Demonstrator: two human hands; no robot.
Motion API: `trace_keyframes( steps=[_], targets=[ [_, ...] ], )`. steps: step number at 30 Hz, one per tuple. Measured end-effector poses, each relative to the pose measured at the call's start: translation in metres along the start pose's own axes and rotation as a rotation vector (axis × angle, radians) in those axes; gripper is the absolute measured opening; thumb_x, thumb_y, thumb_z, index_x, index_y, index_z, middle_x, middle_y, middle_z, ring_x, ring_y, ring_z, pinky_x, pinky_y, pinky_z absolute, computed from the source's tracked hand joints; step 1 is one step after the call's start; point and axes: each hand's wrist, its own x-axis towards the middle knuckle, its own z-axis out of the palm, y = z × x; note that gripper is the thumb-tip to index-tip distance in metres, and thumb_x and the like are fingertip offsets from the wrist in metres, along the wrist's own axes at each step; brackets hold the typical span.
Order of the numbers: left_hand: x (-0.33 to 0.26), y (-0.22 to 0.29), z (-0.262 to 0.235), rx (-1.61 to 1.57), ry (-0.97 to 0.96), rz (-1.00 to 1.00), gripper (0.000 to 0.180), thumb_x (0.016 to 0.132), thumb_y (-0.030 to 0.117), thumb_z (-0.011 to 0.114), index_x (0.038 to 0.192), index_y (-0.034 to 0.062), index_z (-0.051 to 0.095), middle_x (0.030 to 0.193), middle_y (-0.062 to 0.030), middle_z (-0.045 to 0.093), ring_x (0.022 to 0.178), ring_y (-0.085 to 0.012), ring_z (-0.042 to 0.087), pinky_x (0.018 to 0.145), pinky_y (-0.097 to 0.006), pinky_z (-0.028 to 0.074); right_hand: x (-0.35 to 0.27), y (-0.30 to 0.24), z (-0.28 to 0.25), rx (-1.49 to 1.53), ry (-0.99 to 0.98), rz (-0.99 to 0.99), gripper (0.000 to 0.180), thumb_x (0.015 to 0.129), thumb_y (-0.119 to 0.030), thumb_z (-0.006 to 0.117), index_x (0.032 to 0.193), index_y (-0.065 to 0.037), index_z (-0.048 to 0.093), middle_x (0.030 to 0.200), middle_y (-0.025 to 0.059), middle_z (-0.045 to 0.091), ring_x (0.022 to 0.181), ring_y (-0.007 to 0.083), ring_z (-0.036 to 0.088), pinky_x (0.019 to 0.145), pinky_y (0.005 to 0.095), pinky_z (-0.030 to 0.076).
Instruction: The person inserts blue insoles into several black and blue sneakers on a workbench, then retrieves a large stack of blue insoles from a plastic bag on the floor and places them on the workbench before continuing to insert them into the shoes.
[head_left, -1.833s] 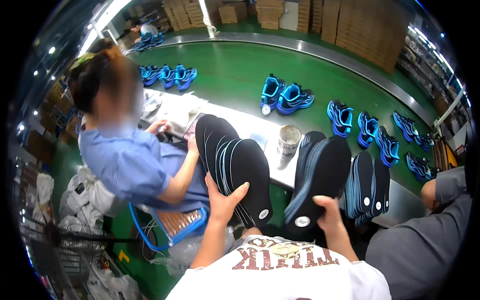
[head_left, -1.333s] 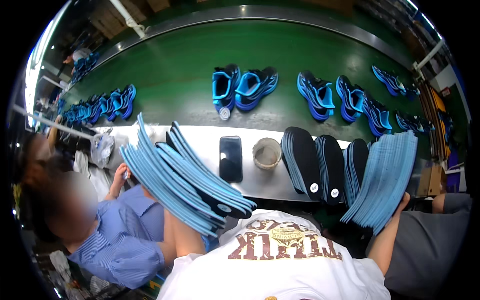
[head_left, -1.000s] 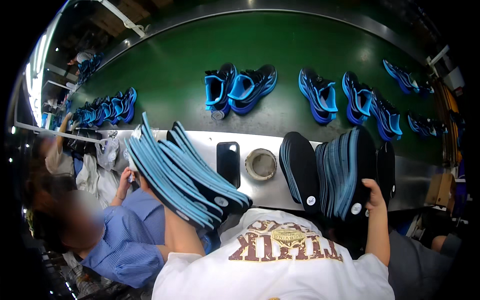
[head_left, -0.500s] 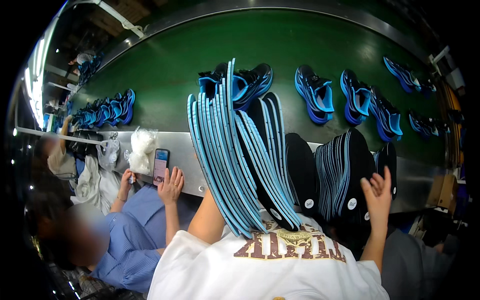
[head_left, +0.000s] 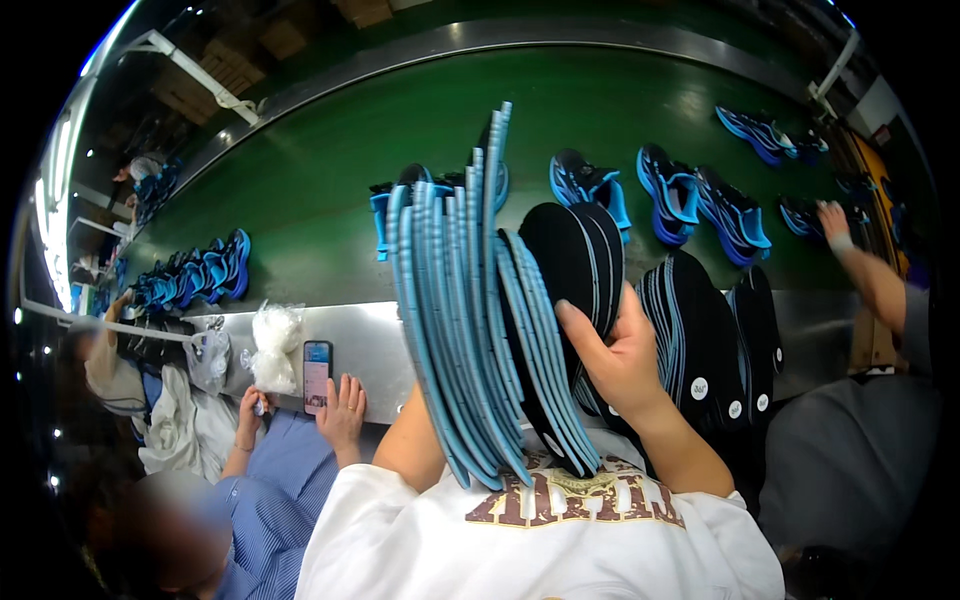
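Observation:
In front of me fans a tall stack of shoe insoles, pale blue edges facing up and nearly on end. My left forearm runs behind this stack, which hides my left hand and its fingers. My right hand grips a few black insoles, the thumb across their face and the fingers behind. These stand right beside the blue-edged stack. Just right of that hand, more black insoles with round white stickers lean in a row along the bench edge.
Beyond the metal ledge, a green conveyor belt carries black-and-blue sneakers. At left, a co-worker's hands are beside a phone and a white plastic bag. Another person's hand reaches toward shoes at right.
My right hand has moved left from beside the far-right insoles, where its fingers were spread, and closed on a few black ones. A co-worker's arm has appeared at right. The view has shifted.

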Motion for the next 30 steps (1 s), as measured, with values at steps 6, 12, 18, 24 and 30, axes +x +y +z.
trace_keyframes(
  steps=[6, 12, 18, 24, 30],
  targets=[
    [0.005, 0.011, 0.003, -0.668, -0.313, -0.029, 0.072, 0.069, 0.057, 0.05, 0.121, 0.0077, 0.04, 0.116, -0.0179, 0.046, 0.107, -0.0309, 0.046, 0.091, -0.05, 0.036, 0.039, -0.042, -0.081, 0.231, 0.227, 0.131, 0.045, 0.081, -0.01, 0.052, 0.121, 0.002, 0.034, 0.102, 0.0099, 0.053, 0.089, 0.0137, 0.054, 0.079, 0.0255, 0.044],
    [0.035, -0.062, 0.032, -0.349, -0.033, -0.514, 0.057, 0.068, 0.046, 0.061, 0.106, 0.0046, 0.051, 0.098, -0.0103, 0.056, 0.089, -0.022, 0.055, 0.082, -0.036, 0.044, 0.03, 0.029, -0.179, -0.087, 0.197, 0.503, 0.052, 0.08, -0.018, 0.056, 0.124, 0.003, 0.038, 0.113, 0.0116, 0.051, 0.102, 0.016, 0.049, 0.088, 0.0245, 0.037],
    [0.023, -0.116, 0.025, 0.263, -0.018, -0.376, 0.094, 0.066, 0.033, 0.071, 0.131, -0.0022, 0.012, 0.126, -0.0227, 0.029, 0.117, -0.028, 0.034, 0.096, -0.034, 0.03, 0.008, 0.083, -0.199, -0.816, 0.25, 0.226, 0.053, 0.083, -0.024, 0.053, 0.125, 0.004, 0.035, 0.122, 0.0148, 0.043, 0.112, 0.0204, 0.041, 0.094, 0.0272, 0.031],
    [0.063, -0.087, 0.02, 0.644, 0.046, -0.277, 0.115, 0.056, 0.037, 0.075, 0.134, -0.0002, -0.002, 0.137, -0.0224, 0.001, 0.128, -0.0313, 0.011, 0.102, -0.037, 0.02, 0.004, 0.063, -0.17, -0.178, 0.157, 0.43, 0.055, 0.084, -0.022, 0.053, 0.127, 0.004, 0.03, 0.124, 0.0151, 0.04, 0.113, 0.0185, 0.039, 0.094, 0.026, 0.03],
    [0.161, -0.074, 0.02, 0.717, -0.253, -0.449, 0.085, 0.066, 0.047, 0.062, 0.133, 0.0092, 0.025, 0.131, -0.0177, 0.031, 0.126, -0.0287, 0.02, 0.102, -0.045, 0.011, 0.008, 0.064, -0.176, -0.064, 0.193, 0.467, 0.05, 0.083, -0.015, 0.053, 0.125, 0.003, 0.033, 0.122, 0.0122, 0.041, 0.111, 0.0174, 0.041, 0.093, 0.0259, 0.031]
  ],
)
